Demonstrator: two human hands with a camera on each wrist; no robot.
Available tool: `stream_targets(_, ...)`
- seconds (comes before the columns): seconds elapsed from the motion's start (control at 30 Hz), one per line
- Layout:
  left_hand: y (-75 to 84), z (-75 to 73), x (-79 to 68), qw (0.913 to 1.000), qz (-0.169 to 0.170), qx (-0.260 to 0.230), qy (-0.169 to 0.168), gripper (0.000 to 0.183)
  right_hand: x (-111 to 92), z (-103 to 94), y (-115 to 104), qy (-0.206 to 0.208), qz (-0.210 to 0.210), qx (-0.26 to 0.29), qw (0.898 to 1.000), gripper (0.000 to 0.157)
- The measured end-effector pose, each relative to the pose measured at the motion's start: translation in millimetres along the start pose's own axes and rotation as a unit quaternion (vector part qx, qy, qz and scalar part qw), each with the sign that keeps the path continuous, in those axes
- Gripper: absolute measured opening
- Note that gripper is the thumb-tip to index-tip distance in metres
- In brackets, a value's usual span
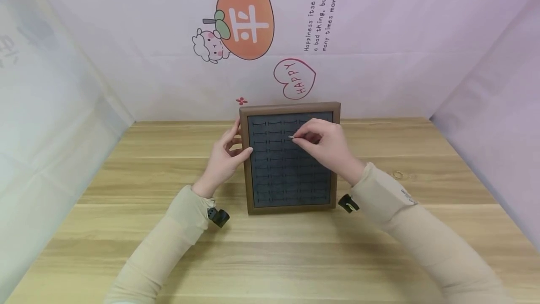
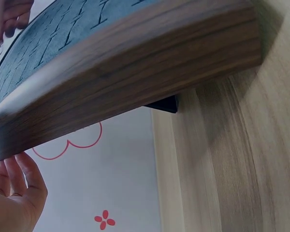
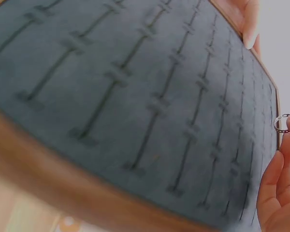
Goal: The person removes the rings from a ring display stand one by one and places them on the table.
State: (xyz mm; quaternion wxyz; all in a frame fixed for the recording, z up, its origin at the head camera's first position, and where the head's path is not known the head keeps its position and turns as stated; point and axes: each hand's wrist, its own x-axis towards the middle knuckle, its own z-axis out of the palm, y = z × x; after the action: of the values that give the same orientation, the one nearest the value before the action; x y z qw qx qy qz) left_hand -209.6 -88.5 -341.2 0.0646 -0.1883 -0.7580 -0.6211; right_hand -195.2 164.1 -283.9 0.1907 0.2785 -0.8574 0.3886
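Observation:
A ring display board (image 1: 291, 168) with a brown wooden frame and a dark grey slotted panel stands propped up, tilted back, on the table. My left hand (image 1: 223, 158) grips the frame's left side, thumb on the front and fingers reaching behind. In front of the panel's upper right part, my right hand (image 1: 326, 142) pinches a small silver ring (image 1: 291, 137) between thumb and fingertips. The right wrist view shows the ring (image 3: 275, 124) as an openwork band at the fingertips, close to the panel. Whether it touches a slot I cannot tell.
Behind the board hangs a white cloth with an orange fruit print (image 1: 245, 20) and a red heart (image 1: 295, 79). A black support foot (image 2: 165, 104) shows behind the frame. On the wooden table (image 1: 270, 257), a small round mark (image 1: 398, 174) lies right of the board.

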Motion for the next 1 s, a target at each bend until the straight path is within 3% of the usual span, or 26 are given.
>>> stream_targets(0.6, 0.3, 0.7, -1.4, 1.0, 0.001, 0.006, 0.001, 0.076, -52.6, -39.7, 42.0, 0.011, 0.047, -0.032, 0.998, 0.009)
stream_targets(0.8, -0.3, 0.6, 0.1, 1.0, 0.004, 0.007, 0.004, 0.076, -72.9, -68.9, 60.3, 0.021, 0.069, -0.081, 0.994, 0.009)
stream_targets(1.0, -2.0, 0.6, -0.6, 1.0, 0.004, 0.005, 0.001, 0.076, -99.2, -93.9, 92.3, 0.034, 0.08, -0.133, 0.987, 0.011)
